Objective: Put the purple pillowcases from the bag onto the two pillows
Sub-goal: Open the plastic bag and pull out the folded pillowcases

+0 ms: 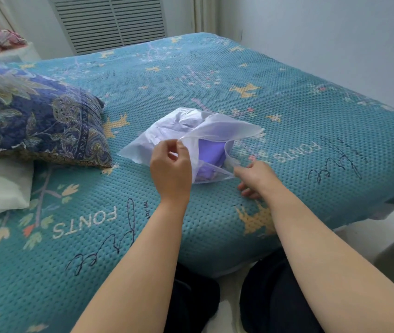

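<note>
Near the bed's (215,224) front edge, both hands, left hand (170,168) and right hand (255,177), pinched the bag's (157,138) mouth open with their fingers, the purple pillowcases (209,157) still inside, so reaching in to pull them out probably came next.

A teal knitted bedspread (215,75) with yellow birds and the word FONTS covers the bed. Behind it a grey slatted vent panel (109,22) is on the wall, and pink folded cloth (6,38) lies far left
</note>
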Tool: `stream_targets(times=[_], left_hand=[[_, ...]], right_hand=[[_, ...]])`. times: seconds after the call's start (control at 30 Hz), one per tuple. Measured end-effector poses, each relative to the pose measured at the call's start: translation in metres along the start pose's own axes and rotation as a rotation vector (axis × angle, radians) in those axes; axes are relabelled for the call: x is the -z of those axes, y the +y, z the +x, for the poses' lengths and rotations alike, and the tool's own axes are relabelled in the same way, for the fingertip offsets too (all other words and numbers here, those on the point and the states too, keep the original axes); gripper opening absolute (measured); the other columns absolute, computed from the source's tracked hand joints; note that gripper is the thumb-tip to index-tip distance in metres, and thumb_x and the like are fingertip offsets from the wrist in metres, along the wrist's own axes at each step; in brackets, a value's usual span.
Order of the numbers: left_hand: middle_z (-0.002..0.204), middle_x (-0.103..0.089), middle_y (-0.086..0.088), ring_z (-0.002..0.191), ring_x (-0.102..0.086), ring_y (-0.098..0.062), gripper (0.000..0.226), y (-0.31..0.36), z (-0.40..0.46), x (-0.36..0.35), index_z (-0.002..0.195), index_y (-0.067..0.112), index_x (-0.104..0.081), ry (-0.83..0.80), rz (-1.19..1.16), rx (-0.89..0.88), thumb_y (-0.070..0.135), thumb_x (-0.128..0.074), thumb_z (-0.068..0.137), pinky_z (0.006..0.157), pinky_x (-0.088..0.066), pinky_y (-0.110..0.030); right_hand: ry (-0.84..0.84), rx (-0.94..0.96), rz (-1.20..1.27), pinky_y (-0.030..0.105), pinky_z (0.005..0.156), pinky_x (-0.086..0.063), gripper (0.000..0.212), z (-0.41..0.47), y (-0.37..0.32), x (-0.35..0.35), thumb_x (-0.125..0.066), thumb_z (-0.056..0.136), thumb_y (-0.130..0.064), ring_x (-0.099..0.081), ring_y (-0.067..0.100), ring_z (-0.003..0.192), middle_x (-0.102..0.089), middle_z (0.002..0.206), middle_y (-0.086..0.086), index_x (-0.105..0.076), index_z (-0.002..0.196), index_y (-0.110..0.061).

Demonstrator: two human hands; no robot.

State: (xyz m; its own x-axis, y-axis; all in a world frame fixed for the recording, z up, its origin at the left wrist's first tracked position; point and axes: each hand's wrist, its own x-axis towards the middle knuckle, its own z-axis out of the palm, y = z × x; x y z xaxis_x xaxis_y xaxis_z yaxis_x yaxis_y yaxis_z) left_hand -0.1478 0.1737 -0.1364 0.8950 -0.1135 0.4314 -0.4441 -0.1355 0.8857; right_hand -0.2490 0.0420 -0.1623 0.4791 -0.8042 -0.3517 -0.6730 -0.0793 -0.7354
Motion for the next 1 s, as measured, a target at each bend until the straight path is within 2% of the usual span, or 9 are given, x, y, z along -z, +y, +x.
stream_targets(times=[0.1, 0.23, 0.4, 0.57, 0.63, 0.7, 0.77, 0.87, 1.0], left_hand=[[0.095, -0.058, 0.001, 0.084, -0.056, -0.016, 0.022, -0.003, -0.004, -0.001, 0.091, 0.014, -0.056, -0.168, 0.063, -0.142, -0.001, -0.046, 0.079, 0.074, -0.046, -0.030], [0.116, -0.064, -0.001, 0.106, -0.052, -0.025, 0.036, -0.011, -0.008, -0.006, 0.070, 0.013, -0.069, -0.423, 0.288, -0.298, -0.011, -0.042, 0.067, 0.087, -0.039, -0.027], [0.136, -0.054, 0.006, 0.124, -0.040, -0.024, 0.058, -0.008, -0.014, -0.007, 0.127, 0.020, -0.059, -0.625, 0.528, -0.308, -0.008, -0.039, 0.081, 0.101, -0.038, -0.034], [0.142, -0.047, -0.002, 0.130, -0.041, -0.021, 0.057, -0.003, -0.013, -0.009, 0.137, 0.008, -0.048, -0.399, 0.331, -0.254, -0.009, -0.037, 0.083, 0.106, -0.033, -0.026], [0.142, -0.045, -0.002, 0.133, -0.040, -0.016, 0.052, -0.001, -0.005, -0.006, 0.136, 0.004, -0.047, -0.240, 0.100, -0.154, -0.008, -0.038, 0.086, 0.110, -0.032, -0.023], [0.138, -0.044, 0.006, 0.133, -0.040, -0.015, 0.051, -0.003, 0.000, -0.003, 0.136, 0.005, -0.047, -0.185, -0.046, -0.107, -0.004, -0.040, 0.086, 0.106, -0.040, -0.036], [0.133, -0.044, 0.014, 0.127, -0.045, -0.014, 0.053, -0.002, -0.002, 0.000, 0.136, 0.010, -0.049, -0.223, -0.057, -0.121, 0.005, -0.043, 0.084, 0.097, -0.046, -0.044], [0.132, -0.044, 0.016, 0.114, -0.047, 0.001, 0.058, 0.001, -0.007, -0.002, 0.135, 0.010, -0.049, -0.274, -0.034, -0.195, 0.009, -0.044, 0.078, 0.095, -0.046, -0.044], [0.138, -0.039, 0.016, 0.124, -0.042, -0.017, 0.067, 0.004, -0.011, -0.005, 0.139, 0.011, -0.044, -0.276, -0.030, -0.260, 0.000, -0.040, 0.073, 0.098, -0.043, -0.043]], right_hand=[[0.170, 0.190, -0.188, 0.033, 0.079, -0.045, 0.042, -0.003, 0.002, 0.003, -0.057, 0.080, -0.029, -0.064, 0.026, 0.095, -0.066, 0.098, 0.000, -0.043, 0.120, -0.021], [0.239, 0.386, -0.174, 0.034, 0.075, -0.042, 0.035, -0.002, 0.001, 0.000, -0.058, 0.088, -0.041, -0.061, 0.027, 0.100, -0.067, 0.102, 0.003, -0.051, 0.115, -0.021], [0.239, 0.491, -0.269, 0.036, 0.076, -0.046, 0.034, -0.002, 0.003, -0.008, -0.058, 0.089, -0.045, -0.059, 0.027, 0.101, -0.067, 0.103, 0.002, -0.056, 0.112, -0.020], [0.291, 0.211, -0.299, 0.035, 0.075, -0.044, 0.034, 0.007, 0.004, 0.003, -0.045, 0.091, -0.037, -0.063, 0.033, 0.096, -0.066, 0.103, 0.013, -0.062, 0.104, -0.011], [0.180, -0.011, -0.031, 0.033, 0.068, -0.051, 0.035, 0.018, 0.012, 0.014, -0.048, 0.083, -0.037, -0.067, 0.029, 0.073, -0.069, 0.084, 0.012, -0.064, 0.091, -0.006], [0.063, -0.128, 0.191, 0.026, 0.049, -0.047, 0.026, 0.025, 0.020, 0.022, -0.053, 0.084, -0.032, -0.055, 0.021, 0.043, -0.060, 0.060, 0.011, -0.056, 0.073, -0.009], [0.078, -0.057, 0.194, 0.027, 0.050, -0.046, 0.013, 0.032, 0.023, 0.023, -0.057, 0.084, -0.024, -0.054, 0.021, 0.047, -0.059, 0.068, 0.010, -0.051, 0.078, -0.014], [0.216, 0.185, -0.013, 0.033, 0.065, -0.046, 0.021, 0.027, 0.018, 0.023, -0.060, 0.084, -0.039, -0.058, 0.025, 0.071, -0.058, 0.076, 0.001, -0.054, 0.083, -0.019], [0.329, 0.041, 0.111, 0.030, 0.057, -0.035, 0.037, 0.025, 0.022, 0.034, -0.061, 0.086, -0.037, -0.056, 0.030, 0.068, -0.056, 0.067, 0.012, -0.049, 0.060, -0.014]])
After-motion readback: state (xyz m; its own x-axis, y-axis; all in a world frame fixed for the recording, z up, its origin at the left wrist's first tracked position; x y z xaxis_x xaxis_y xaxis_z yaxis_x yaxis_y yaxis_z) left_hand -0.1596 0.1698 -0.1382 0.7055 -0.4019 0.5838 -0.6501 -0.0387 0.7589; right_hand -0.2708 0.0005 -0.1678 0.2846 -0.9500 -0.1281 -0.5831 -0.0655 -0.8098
